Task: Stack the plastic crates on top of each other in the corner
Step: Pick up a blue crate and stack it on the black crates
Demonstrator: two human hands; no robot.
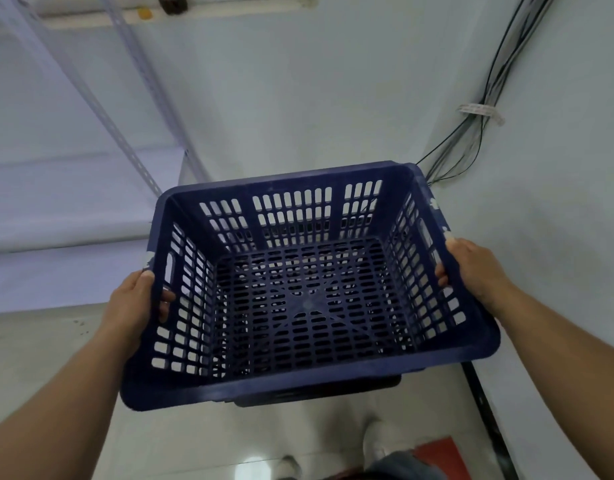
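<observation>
Nearest the camera, two pale shoes (375, 441) are seen on a glossy floor (194, 438), with something red (437, 452) lying beside the right one. Above them, an empty blue plastic crate (309, 379) is held in the air between both forearms. The left hand (134, 308) is clamped on the crate's left rim, thumb over the top edge and fingers hooked through the side slots. The right hand (472, 268) is clamped on the right rim in the same manner.

Directly under the held crate, the dark edge of what is judged to be a second crate (319, 389) shows beneath the near rim; the rest of it is hidden, so whether the two touch cannot be told. The stack is placed toward the corner, with the pale wall (298, 98) behind it. A bundle of cables (472, 140) runs down the wall on the right. A white shelf rack (73, 202) stands to the left.

The crate appears to be partway through lowering onto the one below. Because the lower rim is hidden by the held crate, alignment has to be judged blind. If one corner is set outside the lower rim, the crate could sit crooked or slide off. Fingers threaded through the slots could be pinched if the crates nest deeply. The far right corner could snag the loose cables if the crate is pushed back too far.
</observation>
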